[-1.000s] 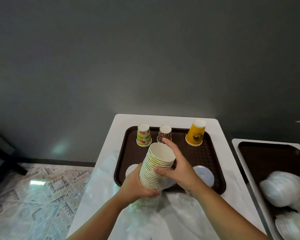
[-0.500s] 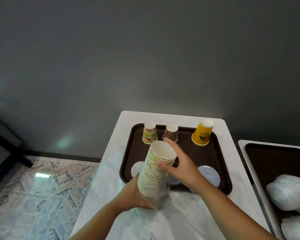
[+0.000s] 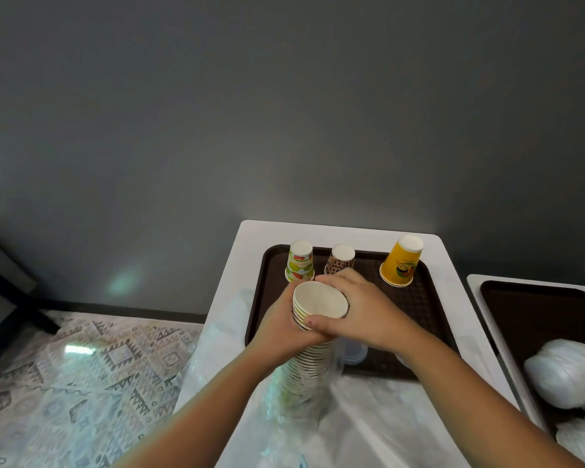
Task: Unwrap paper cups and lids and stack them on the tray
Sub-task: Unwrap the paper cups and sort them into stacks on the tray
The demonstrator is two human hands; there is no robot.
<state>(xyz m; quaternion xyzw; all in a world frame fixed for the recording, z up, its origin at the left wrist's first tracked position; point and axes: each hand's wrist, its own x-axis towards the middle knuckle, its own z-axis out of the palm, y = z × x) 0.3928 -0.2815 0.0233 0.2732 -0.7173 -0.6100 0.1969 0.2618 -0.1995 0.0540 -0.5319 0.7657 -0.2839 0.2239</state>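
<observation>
A tall stack of paper cups (image 3: 313,359) stands upright, mouth up, at the near edge of the brown tray (image 3: 429,315), its lower part still inside a clear plastic wrapper (image 3: 294,407). My left hand (image 3: 281,329) grips the stack from the left, just below the rim. My right hand (image 3: 362,312) wraps the top cups from the right, thumb across the front. Three single cups stand upside down at the tray's far edge: a fruit-print cup (image 3: 299,261), a brown patterned cup (image 3: 340,261) and a yellow cup (image 3: 401,261). A clear lid (image 3: 353,352) lies on the tray behind my hands.
The tray sits on a white table (image 3: 453,265) against a grey wall. More loose plastic film (image 3: 379,420) covers the table's near part. A second brown tray (image 3: 534,315) to the right holds wrapped bundles of lids (image 3: 568,373). A patterned floor lies to the left.
My left hand has slid up from the base of the stack to just under its rim. My right hand has closed further round the top cups. The stack now stands more upright.
</observation>
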